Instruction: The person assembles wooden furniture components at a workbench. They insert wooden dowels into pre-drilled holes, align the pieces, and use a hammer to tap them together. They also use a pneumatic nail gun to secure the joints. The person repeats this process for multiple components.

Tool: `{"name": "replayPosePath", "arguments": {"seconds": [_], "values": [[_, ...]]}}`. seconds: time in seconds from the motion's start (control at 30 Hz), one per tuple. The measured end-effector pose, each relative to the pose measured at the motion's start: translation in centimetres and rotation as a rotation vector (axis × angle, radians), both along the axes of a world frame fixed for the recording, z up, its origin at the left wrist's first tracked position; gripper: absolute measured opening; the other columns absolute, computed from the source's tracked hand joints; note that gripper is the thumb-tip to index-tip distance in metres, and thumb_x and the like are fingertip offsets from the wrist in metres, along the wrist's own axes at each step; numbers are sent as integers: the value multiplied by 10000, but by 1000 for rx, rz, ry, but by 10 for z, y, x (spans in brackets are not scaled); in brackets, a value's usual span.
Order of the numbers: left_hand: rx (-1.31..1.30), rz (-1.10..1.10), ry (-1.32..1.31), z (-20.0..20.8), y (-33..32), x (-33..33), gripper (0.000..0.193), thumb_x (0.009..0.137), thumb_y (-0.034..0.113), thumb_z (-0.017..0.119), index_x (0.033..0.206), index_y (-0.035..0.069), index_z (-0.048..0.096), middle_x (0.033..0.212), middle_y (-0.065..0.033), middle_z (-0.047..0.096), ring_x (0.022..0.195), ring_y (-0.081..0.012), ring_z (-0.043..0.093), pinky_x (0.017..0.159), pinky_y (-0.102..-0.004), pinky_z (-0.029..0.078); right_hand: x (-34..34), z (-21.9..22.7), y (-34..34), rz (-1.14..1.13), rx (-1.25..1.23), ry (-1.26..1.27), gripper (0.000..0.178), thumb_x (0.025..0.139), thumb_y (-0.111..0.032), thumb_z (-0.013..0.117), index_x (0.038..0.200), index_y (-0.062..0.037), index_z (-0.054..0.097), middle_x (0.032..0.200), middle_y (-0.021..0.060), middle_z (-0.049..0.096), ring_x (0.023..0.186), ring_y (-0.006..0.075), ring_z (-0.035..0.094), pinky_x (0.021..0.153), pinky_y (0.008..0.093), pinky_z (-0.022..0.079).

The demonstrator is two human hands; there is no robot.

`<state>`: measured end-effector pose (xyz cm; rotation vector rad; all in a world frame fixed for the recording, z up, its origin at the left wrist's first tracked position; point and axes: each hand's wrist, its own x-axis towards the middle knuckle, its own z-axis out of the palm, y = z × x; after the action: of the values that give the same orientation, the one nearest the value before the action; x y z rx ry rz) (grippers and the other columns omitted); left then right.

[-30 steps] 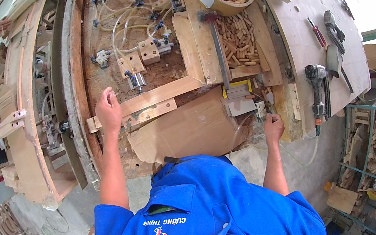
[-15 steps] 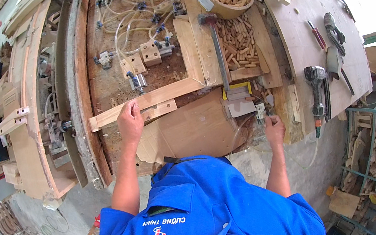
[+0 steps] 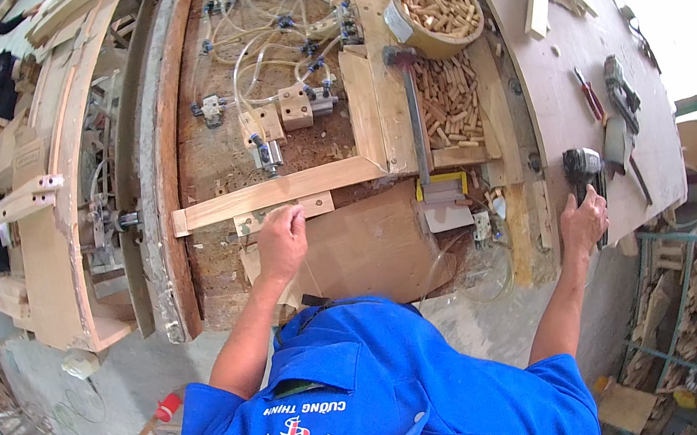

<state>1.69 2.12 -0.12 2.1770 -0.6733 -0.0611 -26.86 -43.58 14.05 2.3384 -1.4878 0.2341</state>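
Presently the right hand [image 3: 585,218] is resting on a black power tool [image 3: 582,164], its thumb lying along one side and its bent fingers along the other; how tightly they are gripping, I cannot tell. The left hand [image 3: 283,240] is hanging with its fingers curled nearly closed, and whether they are pinching anything small, I cannot tell. Just beyond the left fingertips a short drilled wooden strip [image 3: 312,206] is lying, while brown cardboard [image 3: 371,237] is spreading to their right. Farther past them a long pale wooden bar [image 3: 288,189] is stretching crosswise, with a metal cylinder [image 3: 267,154] pointing at it from behind. Beyond the right fingers a screwdriver [image 3: 591,94] is lying. Farther out, between both sets of fingers, a hammer [image 3: 415,112] is lying lengthwise, and past it a bucket [image 3: 428,45] is holding wooden dowels [image 3: 440,7].
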Motion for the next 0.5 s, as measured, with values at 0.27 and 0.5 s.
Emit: {"name": "replayPosePath", "arguments": {"seconds": [0.27,0.5], "values": [[-79,-32,152,0,-17,-36,152,1003,162,670,1057,34,732,991,-187,747,871,-400,723,753,-488,568,4,1,-65,-68,331,-18,725,1029,-394,642,1566,38,417,1399,318,631,1308,475,614,1101,519,490],[-103,-137,294,9,-22,-45,207,1020,211,655,1115,49,741,1022,-181,759,935,-382,730,817,-477,576,15,64,-35,-10,868,-596,363,1090,-409,617,1117,-48,650,870,100,701,669,196,692,573,362,583]]}}
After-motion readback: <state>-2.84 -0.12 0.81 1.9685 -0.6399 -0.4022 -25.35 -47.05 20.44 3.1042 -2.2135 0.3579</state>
